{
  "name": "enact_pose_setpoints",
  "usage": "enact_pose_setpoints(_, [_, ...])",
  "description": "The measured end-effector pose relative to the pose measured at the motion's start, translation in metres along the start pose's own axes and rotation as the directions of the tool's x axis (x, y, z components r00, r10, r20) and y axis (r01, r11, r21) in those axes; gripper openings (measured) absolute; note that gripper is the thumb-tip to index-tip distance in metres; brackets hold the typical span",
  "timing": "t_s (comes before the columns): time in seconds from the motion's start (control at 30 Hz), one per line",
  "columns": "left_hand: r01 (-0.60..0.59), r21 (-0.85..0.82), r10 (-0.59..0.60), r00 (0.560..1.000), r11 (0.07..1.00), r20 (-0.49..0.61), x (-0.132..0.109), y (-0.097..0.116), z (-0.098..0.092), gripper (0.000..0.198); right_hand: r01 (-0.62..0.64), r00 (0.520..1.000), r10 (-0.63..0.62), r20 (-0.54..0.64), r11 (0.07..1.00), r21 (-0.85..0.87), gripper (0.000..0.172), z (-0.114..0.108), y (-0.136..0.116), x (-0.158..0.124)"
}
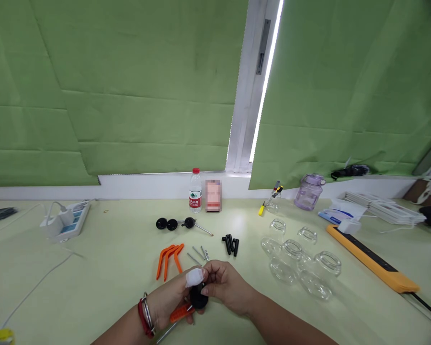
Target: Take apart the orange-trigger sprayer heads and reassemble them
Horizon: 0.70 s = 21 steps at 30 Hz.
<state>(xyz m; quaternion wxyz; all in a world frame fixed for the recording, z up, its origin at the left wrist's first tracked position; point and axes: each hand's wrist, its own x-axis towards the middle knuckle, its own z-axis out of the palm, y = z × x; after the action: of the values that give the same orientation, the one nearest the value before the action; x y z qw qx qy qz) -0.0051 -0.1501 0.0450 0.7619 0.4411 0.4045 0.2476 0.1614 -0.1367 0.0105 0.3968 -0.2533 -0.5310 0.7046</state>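
Observation:
My left hand [172, 298], with a white wrap [194, 277] at its thumb, is closed around an orange ribbed handle [180, 313]. A black round piece [198, 296] sits by the end of this handle. My right hand [224, 286] pinches the black piece from the right, its thumb across the front. A thin metal rod [166, 333] sticks out below my left hand. Just beyond lie several orange angled handles [166, 261] and several small metal pins [201, 253]. Farther back are black round pieces on metal rods [189, 223] and several short black handles [231, 244].
Several clear plastic cups [292, 247] lie to the right, near an orange power strip [373, 258]. Small screwdrivers [276, 190] stand in a clear cup. A water bottle [195, 191] and a purple jug [309, 192] stand at the back. A white power strip [73, 221] with cables is left.

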Motion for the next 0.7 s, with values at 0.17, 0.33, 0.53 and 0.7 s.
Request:
enact_pose_setpoints(0.17, [-0.014,0.028,0.014,1.0,1.0,0.011,-0.002,0.003,0.002,0.053,0.009,1.0,-0.009,-0.016,1.0,-0.018,0.032,0.0,-0.002,-0.001])
enact_pose_setpoints(0.33, [0.004,0.021,-0.005,1.0,1.0,0.023,-0.003,0.006,0.005,0.053,0.035,0.998,-0.037,-0.051,0.999,-0.028,0.029,-0.001,-0.003,0.0])
enact_pose_setpoints(0.53, [-0.01,0.044,0.011,0.999,0.999,-0.03,-0.002,0.01,0.009,0.05,0.071,0.994,-0.075,-0.077,0.996,-0.052,0.029,-0.006,-0.01,-0.001])
enact_pose_setpoints(0.7, [-0.155,0.146,0.177,0.973,0.977,-0.151,0.001,0.011,0.01,0.036,0.024,0.981,-0.03,-0.19,0.999,-0.036,0.036,-0.009,-0.016,0.0])
